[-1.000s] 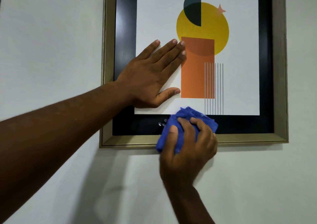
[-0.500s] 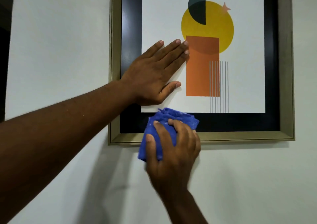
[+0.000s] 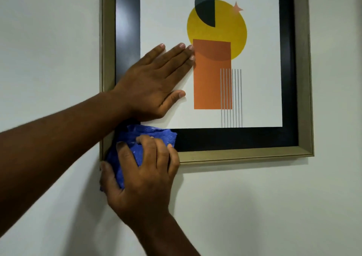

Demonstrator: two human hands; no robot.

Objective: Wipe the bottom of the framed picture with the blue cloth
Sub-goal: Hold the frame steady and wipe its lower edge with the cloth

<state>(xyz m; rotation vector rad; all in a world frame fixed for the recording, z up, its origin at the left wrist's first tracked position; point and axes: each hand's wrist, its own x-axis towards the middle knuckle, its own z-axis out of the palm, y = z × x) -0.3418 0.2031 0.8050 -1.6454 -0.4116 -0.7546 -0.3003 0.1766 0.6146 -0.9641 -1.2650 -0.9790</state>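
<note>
A: The person's right hand (image 3: 141, 169) is closed around the bunched blue terry cloth (image 3: 137, 144), fingers curled over it, pressing it onto the bottom-left corner of the framed picture with the dull gold moulding (image 3: 244, 155). The left hand (image 3: 154, 83) lies flat and spread on the print, holding nothing, steadying the frame against the pale painted wall (image 3: 49, 40).

B: What would make this stroke a good one?

A: Likely keeping the flat palm firm so the frame does not swing, and running the cloth along the whole bottom rail, tucking a fold into the step between the gold edge and the black inner border (image 3: 235, 138). Whether the cloth reaches the underside of the rail cannot be told; the hand covers it.

B: And the picture itself?

A: It hangs on the wall, upright; a white print with a yellow disc, an orange rectangle and thin grey stripes, black border inside, the bottom rail bare to the right of the cloth.
</note>
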